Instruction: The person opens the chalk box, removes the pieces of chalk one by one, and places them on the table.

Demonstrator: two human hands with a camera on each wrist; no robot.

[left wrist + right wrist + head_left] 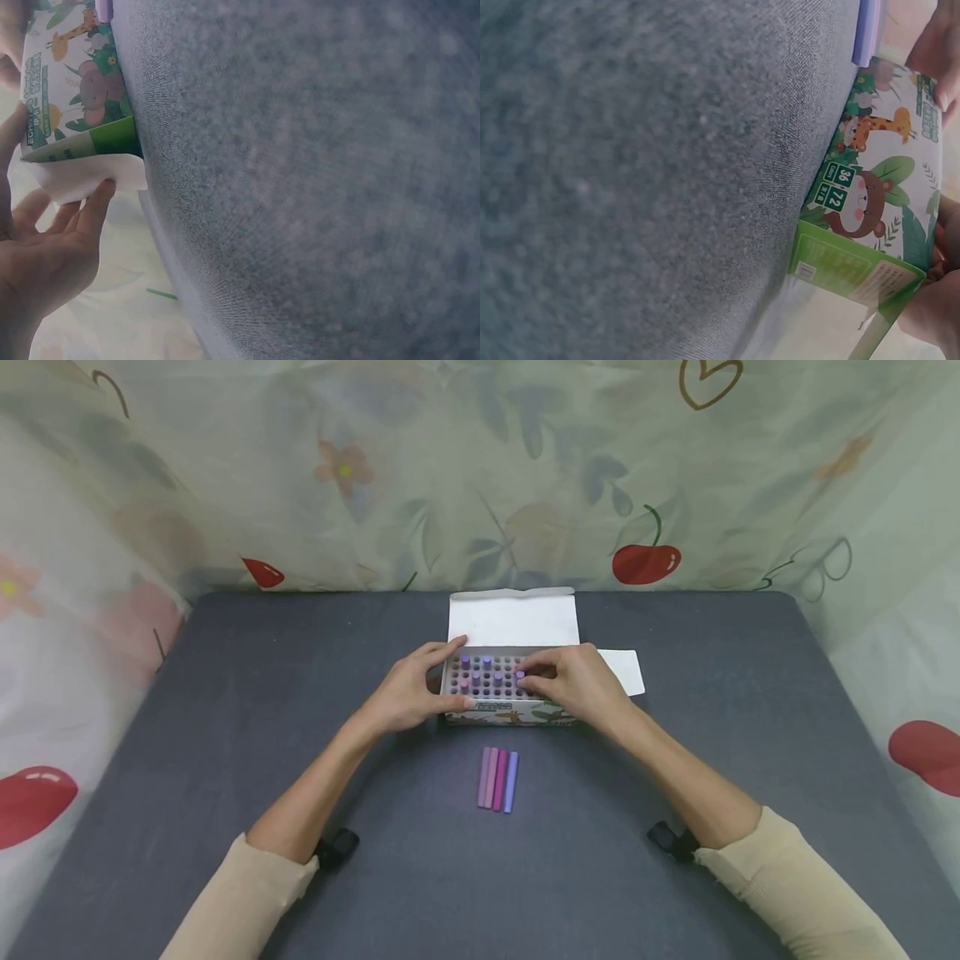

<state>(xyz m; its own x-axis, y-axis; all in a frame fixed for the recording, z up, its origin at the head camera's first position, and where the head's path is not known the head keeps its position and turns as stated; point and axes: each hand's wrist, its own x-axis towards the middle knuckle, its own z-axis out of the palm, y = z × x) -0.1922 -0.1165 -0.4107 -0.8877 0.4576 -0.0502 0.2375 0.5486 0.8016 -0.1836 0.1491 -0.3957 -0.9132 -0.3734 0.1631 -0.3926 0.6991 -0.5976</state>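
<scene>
Left hand [408,691]: spread, touching the left end of your open box [498,715]
Right hand [581,685]: you pinch a purple stick [520,676] at the box
Loose sticks [500,781]: four, before you on the tabletop [420,868]

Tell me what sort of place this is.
Likely a makeshift filming booth: a dark table, printed cloth behind and on both sides, and an open box with four loose sticks in front.

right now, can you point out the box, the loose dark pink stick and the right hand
Box [501,716], head view: on its printed front wall.
Dark pink stick [500,781], head view: halfway along its length.
Right hand [579,683], head view: on the back of the hand.
</scene>
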